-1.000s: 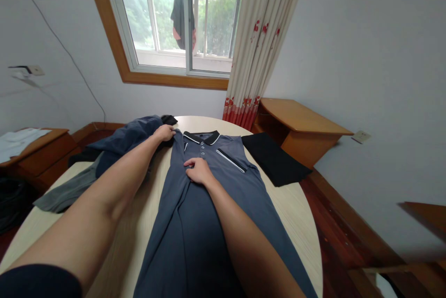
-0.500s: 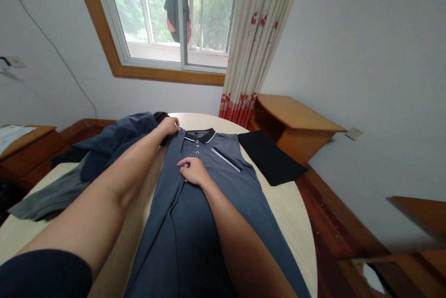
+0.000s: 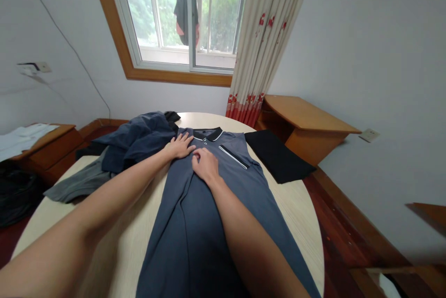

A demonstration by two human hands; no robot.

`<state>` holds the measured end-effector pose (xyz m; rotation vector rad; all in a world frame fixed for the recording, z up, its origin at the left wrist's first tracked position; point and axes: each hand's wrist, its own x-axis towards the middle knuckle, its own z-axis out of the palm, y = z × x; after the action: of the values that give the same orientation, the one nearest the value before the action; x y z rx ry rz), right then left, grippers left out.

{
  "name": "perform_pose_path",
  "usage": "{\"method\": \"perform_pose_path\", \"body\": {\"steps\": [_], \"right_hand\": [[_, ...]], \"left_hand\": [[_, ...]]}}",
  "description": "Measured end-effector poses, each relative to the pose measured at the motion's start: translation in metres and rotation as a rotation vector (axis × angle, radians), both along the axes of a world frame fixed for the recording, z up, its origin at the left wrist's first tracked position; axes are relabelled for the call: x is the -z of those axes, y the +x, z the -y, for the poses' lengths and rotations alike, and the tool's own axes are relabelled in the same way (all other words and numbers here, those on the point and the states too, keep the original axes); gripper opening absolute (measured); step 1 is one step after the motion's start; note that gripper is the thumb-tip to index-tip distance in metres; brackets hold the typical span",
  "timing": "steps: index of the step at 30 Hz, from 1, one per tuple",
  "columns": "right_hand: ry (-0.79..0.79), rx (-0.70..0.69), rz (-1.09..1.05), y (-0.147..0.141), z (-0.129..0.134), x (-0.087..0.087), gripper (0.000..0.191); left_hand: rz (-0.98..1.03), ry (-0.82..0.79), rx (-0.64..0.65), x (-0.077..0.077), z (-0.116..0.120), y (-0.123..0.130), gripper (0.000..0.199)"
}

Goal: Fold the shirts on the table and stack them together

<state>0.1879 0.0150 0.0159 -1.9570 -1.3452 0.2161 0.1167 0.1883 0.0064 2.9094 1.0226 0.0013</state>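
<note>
A dark grey-blue polo shirt lies front side up on the round table, its black collar with white trim at the far end. Its left side is folded inward in a long strip. My left hand rests flat on the shirt beside the collar, fingers spread. Just below the buttons, my right hand touches the shirt with loosely bent fingers and no cloth visibly gripped. My forearms cover parts of the shirt and table.
Dark blue and grey clothes are heaped on the left of the pale round table. A folded black cloth lies at the right, partly over the edge. Behind it stands a wooden desk near the curtain.
My left hand has let go of the shirt's shoulder edge and now lies flat on the fabric. My right hand has moved up closer to the buttons. The view has turned slightly left.
</note>
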Motion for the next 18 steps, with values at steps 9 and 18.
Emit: {"method": "perform_pose_path", "body": {"steps": [9,18], "right_hand": [[-0.268,0.019,0.251,0.006,-0.003,0.015,0.051],[-0.292,0.03,0.282,0.017,-0.034,0.015,0.056]], "left_hand": [[0.018,0.008,-0.03,0.011,-0.017,0.007,0.077],[0.028,-0.004,-0.05,0.009,-0.044,0.015,0.076]]}}
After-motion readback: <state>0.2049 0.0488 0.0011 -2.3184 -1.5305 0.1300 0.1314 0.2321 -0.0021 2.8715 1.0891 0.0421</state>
